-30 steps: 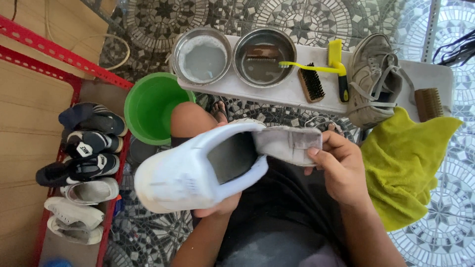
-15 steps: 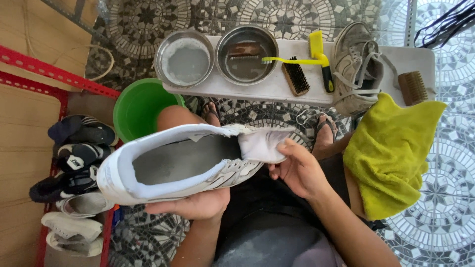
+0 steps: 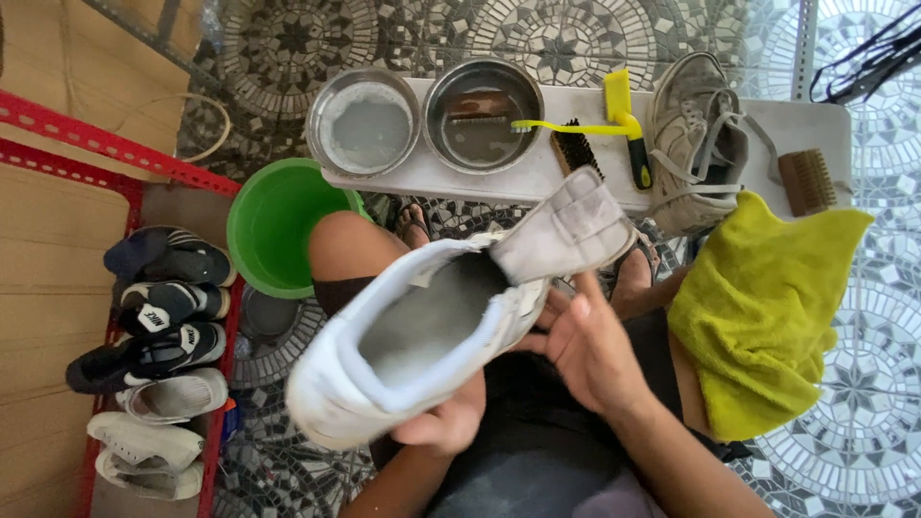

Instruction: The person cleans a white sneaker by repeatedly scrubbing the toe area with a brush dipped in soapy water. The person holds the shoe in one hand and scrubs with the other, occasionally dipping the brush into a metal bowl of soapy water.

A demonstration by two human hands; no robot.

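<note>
— What takes up the most room here?

— The patterned tile floor (image 3: 537, 29), then the red shoe rack (image 3: 115, 163) on the left with several pairs of shoes (image 3: 158, 331) on it. A low grey bench (image 3: 815, 120) runs across the top, and a yellow cloth (image 3: 767, 307) lies over the person's right knee.

— And the white shoe?

— The white shoe (image 3: 413, 345) sits in the middle, above the lap, opening upward, its tongue (image 3: 566, 225) pulled up and forward. The left hand (image 3: 441, 422) cups it from beneath, fingers curled around the sole near the heel. The right hand (image 3: 585, 345) is beside the shoe's front, fingers loosely spread, fingertips touching its side under the tongue.

— What else is near?

— A green bucket (image 3: 273, 221) by the left knee. On the bench: two metal bowls (image 3: 369, 120), a grey sneaker (image 3: 696, 144), a yellow-handled brush (image 3: 628, 129), a black brush (image 3: 576, 149) and a wooden brush (image 3: 806, 182).
</note>
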